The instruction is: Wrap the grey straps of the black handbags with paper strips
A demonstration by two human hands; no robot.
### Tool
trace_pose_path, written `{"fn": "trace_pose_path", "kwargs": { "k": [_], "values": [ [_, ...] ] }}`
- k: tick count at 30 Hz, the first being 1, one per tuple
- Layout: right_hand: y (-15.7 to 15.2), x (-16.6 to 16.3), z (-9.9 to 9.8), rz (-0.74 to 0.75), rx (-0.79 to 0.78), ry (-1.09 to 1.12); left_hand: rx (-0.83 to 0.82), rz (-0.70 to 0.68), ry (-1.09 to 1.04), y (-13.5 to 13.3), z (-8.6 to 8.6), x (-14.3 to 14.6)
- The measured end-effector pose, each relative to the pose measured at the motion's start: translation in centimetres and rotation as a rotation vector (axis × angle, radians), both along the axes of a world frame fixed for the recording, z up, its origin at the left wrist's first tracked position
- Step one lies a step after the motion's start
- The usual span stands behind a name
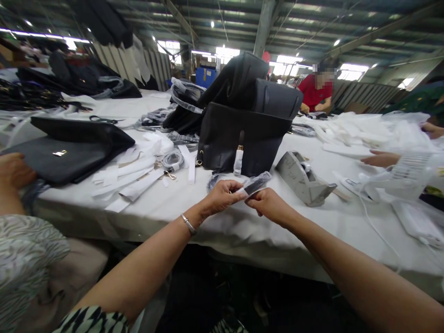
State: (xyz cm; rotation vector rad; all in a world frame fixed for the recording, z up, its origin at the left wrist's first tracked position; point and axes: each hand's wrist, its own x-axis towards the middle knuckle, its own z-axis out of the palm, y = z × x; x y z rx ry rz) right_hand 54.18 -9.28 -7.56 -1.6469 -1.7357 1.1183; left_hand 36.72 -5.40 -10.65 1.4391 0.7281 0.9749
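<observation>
Both my hands meet over the table's near edge, pinching a dark strap wrapped in clear plastic [255, 183]. My left hand [224, 198], with a bangle at the wrist, grips its lower end at a whitish wrapped part. Fingers of my right hand [265, 202] close on the strap from the right. Just behind stands a black handbag [239, 125], its front tab covered by a white wrap [238, 161]. Partly hidden behind my left hand lies a plastic-wrapped coil [214, 181]. To the right is a grey tape dispenser [303, 178].
White paper strips [135, 178], a wrapped strap coil [172, 159] and a metal clasp [169, 175] lie left. A co-worker's hand [15, 171] touches another black bag [76, 152]. Scissors [104, 120] lie farther back. At right are a white fan [412, 171], its cord and another person's hand [381, 158].
</observation>
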Motion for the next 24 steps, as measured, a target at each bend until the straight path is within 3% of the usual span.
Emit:
{"fn": "trace_pose_path", "kwargs": {
  "k": [3,10,15,24],
  "values": [
    [-0.2,1.2,-1.2,-0.064,0.101,-0.058,0.014,0.041,0.009,0.1,1.4,-0.6],
    [-2.2,1.5,-1.4,-0.372,0.095,0.355,-0.156,-0.026,-0.028,0.6,2.9,-1.9],
    [-3.9,-1.2,-1.0,-0.328,0.117,0.591,-0.165,0.016,-0.047,0.8,3.1,-1.5],
    [-2.0,-3.4,-1.6,-0.377,0.142,0.608,-0.084,-0.028,0.013,0.4,1.7,-1.2]
  ]
}}
